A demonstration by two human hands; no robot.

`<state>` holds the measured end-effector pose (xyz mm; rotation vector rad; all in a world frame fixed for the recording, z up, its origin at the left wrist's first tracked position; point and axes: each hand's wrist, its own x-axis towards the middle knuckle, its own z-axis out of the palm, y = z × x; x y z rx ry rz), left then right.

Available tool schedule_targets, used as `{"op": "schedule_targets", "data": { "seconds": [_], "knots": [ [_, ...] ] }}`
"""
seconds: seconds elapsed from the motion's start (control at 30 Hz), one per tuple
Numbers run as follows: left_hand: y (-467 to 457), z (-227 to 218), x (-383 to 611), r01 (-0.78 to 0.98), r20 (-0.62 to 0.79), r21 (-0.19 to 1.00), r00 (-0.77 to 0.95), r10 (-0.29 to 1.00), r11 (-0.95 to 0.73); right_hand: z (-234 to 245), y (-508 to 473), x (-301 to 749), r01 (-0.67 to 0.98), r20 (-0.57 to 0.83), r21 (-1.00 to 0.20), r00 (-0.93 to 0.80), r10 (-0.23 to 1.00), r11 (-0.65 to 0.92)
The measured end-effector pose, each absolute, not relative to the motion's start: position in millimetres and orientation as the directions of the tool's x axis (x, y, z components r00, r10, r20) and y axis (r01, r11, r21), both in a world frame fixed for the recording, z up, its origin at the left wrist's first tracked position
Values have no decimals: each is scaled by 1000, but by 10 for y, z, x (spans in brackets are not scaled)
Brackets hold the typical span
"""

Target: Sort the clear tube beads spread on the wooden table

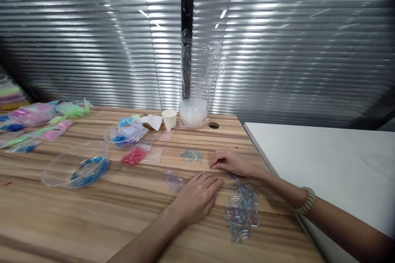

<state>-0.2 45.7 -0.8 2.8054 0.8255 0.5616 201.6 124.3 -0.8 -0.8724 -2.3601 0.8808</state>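
Observation:
My left hand lies palm down on the wooden table, fingers stretched out and together, holding nothing. Just left of its fingertips is a small heap of purple tube beads. My right hand rests on the table with its fingertips pressed down on the surface, fingers curled; what is under them is too small to make out. A loose pile of silver and light-blue tube beads is spread below my right wrist. A smaller heap of grey beads lies left of my right hand. A beaded bracelet circles my right wrist.
A clear plastic bowl with blue beads stands at left. Small bags of red, blue, pink and green beads lie behind it. A paper cup and a tall clear bag of white bowls stand at the back. A white table adjoins on the right.

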Motion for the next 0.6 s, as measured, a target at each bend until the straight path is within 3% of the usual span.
{"op": "schedule_targets", "data": {
  "seconds": [0.13, 0.47, 0.6],
  "knots": [
    [461, -21, -6, 470, 324, 257, 781, 534, -844, 8, 1250, 1745, 381, 237, -665, -707, 666, 642],
    [481, -51, -12, 465, 319, 234, 793, 519, -854, -32, 1308, 1357, 492, 316, -571, -607, 729, 658],
    [472, -22, -17, 481, 305, 232, 789, 533, -845, 70, 1276, 1413, 447, 404, -558, -589, 700, 699]
  ]
}}
